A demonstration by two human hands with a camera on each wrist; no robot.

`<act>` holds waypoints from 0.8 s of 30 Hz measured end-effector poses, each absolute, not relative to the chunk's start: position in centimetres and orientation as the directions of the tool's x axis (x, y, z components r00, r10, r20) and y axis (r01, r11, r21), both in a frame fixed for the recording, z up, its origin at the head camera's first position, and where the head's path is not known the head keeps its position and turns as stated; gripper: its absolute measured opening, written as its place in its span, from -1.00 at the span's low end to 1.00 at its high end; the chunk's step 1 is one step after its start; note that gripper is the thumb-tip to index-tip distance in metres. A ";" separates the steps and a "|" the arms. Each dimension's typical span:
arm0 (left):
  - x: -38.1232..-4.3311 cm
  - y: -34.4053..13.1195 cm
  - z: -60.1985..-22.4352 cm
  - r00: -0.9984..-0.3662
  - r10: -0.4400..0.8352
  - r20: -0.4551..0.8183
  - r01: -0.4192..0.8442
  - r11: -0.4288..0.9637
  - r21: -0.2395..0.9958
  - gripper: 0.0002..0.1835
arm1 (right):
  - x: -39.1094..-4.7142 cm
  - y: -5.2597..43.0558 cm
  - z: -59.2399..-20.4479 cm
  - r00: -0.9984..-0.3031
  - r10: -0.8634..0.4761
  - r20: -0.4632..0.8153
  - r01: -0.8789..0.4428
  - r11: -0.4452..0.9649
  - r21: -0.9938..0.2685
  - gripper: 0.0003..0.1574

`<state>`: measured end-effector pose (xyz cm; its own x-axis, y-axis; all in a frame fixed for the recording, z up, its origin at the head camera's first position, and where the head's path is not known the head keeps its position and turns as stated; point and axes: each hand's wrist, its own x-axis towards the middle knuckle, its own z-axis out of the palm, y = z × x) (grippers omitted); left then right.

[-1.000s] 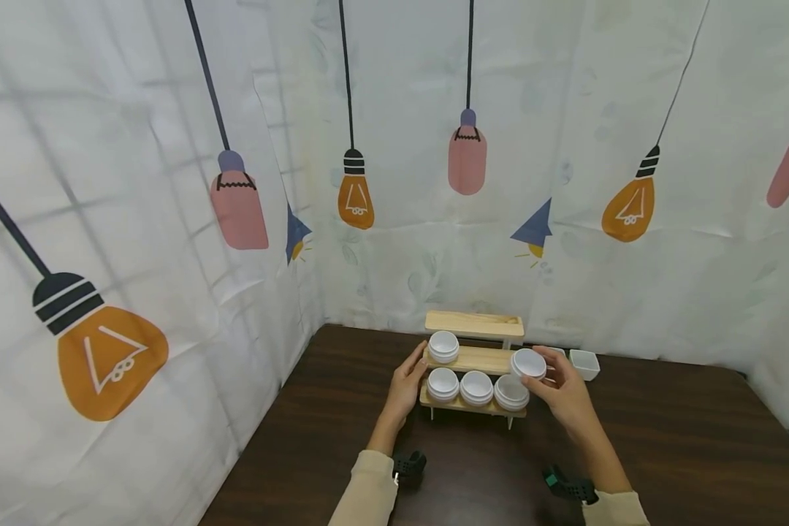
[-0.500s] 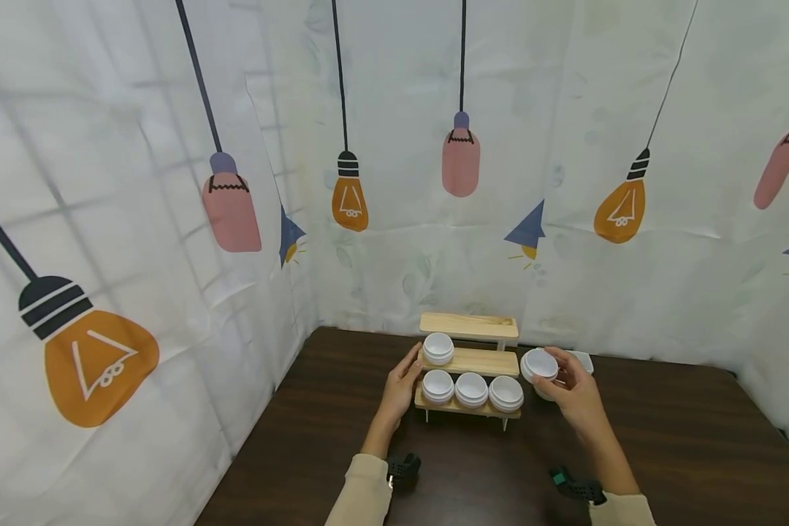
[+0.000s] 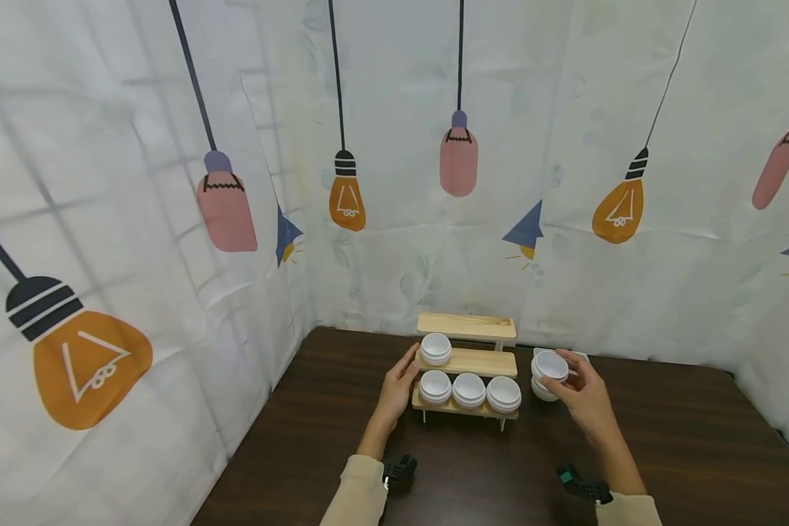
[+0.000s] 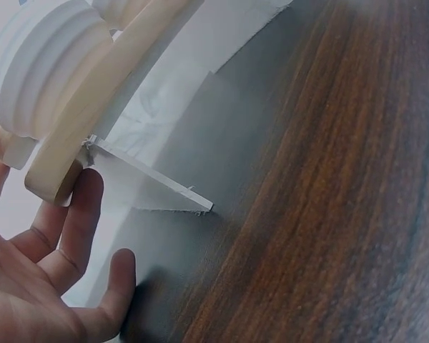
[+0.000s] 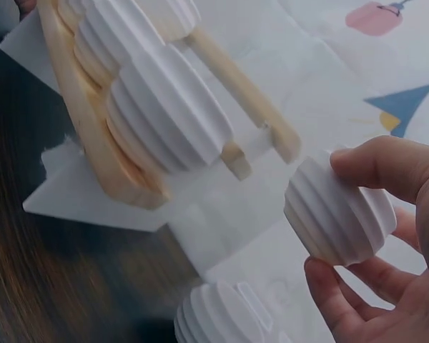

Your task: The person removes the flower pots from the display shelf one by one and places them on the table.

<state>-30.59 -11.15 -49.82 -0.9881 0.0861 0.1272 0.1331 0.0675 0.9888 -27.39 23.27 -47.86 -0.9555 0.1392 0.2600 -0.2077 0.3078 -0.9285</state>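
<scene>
My right hand (image 3: pixel 590 398) pinches a small white ribbed cup (image 3: pixel 551 365) between thumb and fingers. In the right wrist view the held cup (image 5: pixel 339 207) hangs tilted, apart from the stand. Below it stands another white ribbed cup (image 5: pixel 214 318), partly overlapped by the held one in the head view. My left hand (image 3: pixel 394 394) grips the left end of a three-tier wooden stand (image 3: pixel 480 361); in the left wrist view its fingers touch the end of a shelf board (image 4: pixel 93 107). Three white cups line the lowest shelf, including a middle cup (image 3: pixel 469 391). One cup (image 3: pixel 436 349) sits at the left of the middle shelf.
The stand's top shelf (image 3: pixel 467 326) holds nothing. Behind my right fingers a white square dish (image 3: pixel 581 356) shows in part. Dark wood tabletop (image 3: pixel 480 467) spreads around the stand. A patterned curtain (image 3: pixel 381 277) hangs close behind it.
My right hand has carried the held cup rightward, from beside the middle shelf's right end to over the cup on the table. The left hand stays at the stand.
</scene>
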 end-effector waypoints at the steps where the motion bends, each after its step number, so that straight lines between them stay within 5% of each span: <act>1: -30.6 -11.2 -49.8 -0.989 0.085 0.124 0.130 0.066 0.989 -0.49 | -27.4 23.4 -47.9 -0.953 0.143 0.266 -0.213 0.305 -0.928 -0.22; 24: -30.6 -11.3 -49.7 -0.989 0.099 0.114 0.120 0.064 0.991 -0.49 | -27.8 26.5 -49.9 -0.950 0.217 0.225 -0.118 0.416 -0.901 -0.17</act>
